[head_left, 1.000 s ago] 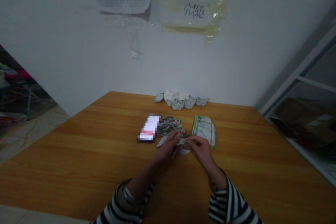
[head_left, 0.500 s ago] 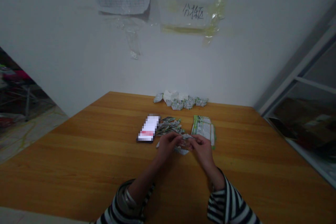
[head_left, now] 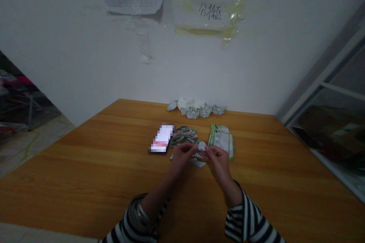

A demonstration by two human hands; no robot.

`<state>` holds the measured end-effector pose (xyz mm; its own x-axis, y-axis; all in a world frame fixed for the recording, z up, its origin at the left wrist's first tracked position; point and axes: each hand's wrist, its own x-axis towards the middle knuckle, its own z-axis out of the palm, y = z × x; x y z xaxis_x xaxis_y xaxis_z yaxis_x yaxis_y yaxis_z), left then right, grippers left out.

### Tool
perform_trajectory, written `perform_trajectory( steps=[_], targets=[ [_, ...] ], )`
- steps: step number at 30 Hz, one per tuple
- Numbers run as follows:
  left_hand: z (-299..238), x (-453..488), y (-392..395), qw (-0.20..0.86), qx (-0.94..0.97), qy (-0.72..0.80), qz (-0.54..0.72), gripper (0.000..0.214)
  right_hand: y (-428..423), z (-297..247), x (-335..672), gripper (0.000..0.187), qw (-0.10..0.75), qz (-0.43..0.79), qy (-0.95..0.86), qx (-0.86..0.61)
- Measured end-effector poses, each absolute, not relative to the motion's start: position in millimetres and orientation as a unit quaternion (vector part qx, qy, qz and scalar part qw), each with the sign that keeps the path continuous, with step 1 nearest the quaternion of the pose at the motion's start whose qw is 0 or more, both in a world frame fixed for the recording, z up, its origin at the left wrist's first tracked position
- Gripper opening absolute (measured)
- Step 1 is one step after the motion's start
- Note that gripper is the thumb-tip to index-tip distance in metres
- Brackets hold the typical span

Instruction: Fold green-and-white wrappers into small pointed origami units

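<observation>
Moved: both hands have lifted the small folded wrapper a bit higher than before.
View: head camera, looking down over the table from its near edge.
Left hand: held narrow, fingers closed, with the tips pinching one side of the small folded wrapper.
Right hand: held narrow too, with finger and thumb pinching the other side.
Small folded wrapper: silvery, up off the table between both hands, near the middle of the table.
Under the hands: a folded wrapper bit lies on the table, just below the fingers.
Left of the hands: a messy pile of folded wrappers lies right beside a blurred flat thing, too blurred to tell what it is.
Right of the hands: a flat green and white packet lies on the table, near the right hand.
Far edge: a row of crumpled wrappers sits against the wall.
Sleeves: black and white stripes cover both arms.
Wall: a taped plastic sheet has dark writing on it.
</observation>
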<state>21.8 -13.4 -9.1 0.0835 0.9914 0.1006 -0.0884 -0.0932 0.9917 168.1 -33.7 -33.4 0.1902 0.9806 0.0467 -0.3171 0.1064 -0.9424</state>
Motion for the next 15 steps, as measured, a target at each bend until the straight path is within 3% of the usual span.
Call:
perform_trajectory(
  steps=[7, 10, 15],
  targets=[
    [-12, 25, -14, 0.561, 0.456, 0.427, 0.543, 0.043, -36, -31, 161, 0.047, 0.664, 0.511, -0.35, -0.418],
    [-16, 24, -14, 0.533, 0.491, 0.432, 0.537, 0.036, -37, -29, 162, 0.035, 0.656, 0.494, -0.381, -0.426],
    [-16, 22, -15, 0.379, 0.672, 0.43, 0.468, 0.024, -37, -23, 168, 0.022, 0.641, 0.443, -0.439, -0.447]
  ],
)
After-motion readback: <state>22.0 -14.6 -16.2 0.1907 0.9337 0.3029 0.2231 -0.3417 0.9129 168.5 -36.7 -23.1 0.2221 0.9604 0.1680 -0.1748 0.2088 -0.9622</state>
